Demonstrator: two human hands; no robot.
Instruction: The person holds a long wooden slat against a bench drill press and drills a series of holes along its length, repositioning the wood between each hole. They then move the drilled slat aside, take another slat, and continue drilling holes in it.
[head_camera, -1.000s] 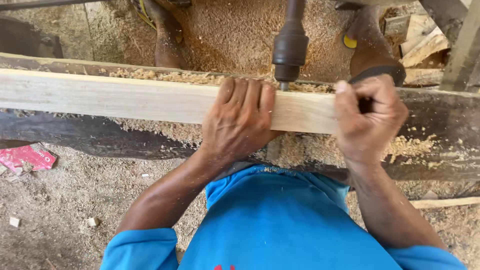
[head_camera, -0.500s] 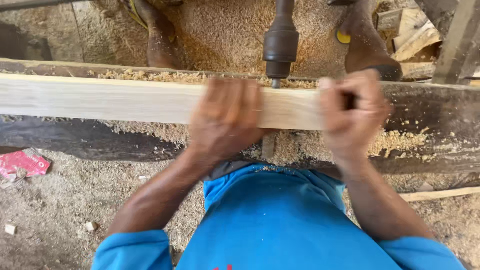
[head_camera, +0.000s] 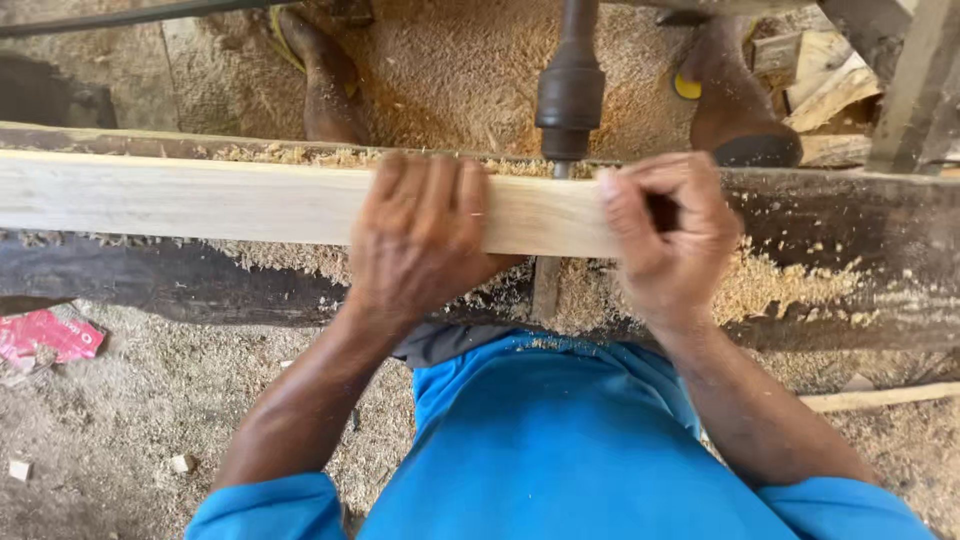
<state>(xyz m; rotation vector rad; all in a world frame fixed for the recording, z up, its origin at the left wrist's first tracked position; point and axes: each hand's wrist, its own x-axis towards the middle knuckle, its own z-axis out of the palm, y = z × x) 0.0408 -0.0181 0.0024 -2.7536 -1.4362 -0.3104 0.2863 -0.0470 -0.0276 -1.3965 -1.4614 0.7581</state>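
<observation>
A long pale wooden plank lies across a dark, sawdust-covered machine bed. My left hand lies palm down over the plank, fingers curled over its far edge. My right hand is closed around the plank's right end. A dark metal spindle with a thin bit stands just behind the plank, between my two hands. My blue shirt fills the bottom of the view.
Another person's bare feet stand in sawdust beyond the bed, one at the left and one near the right. Wood offcuts lie at the top right. A red wrapper lies on the dusty floor at the left.
Both hands and the plank's right end have shifted slightly left along the bed. My grip on the plank is unchanged.
</observation>
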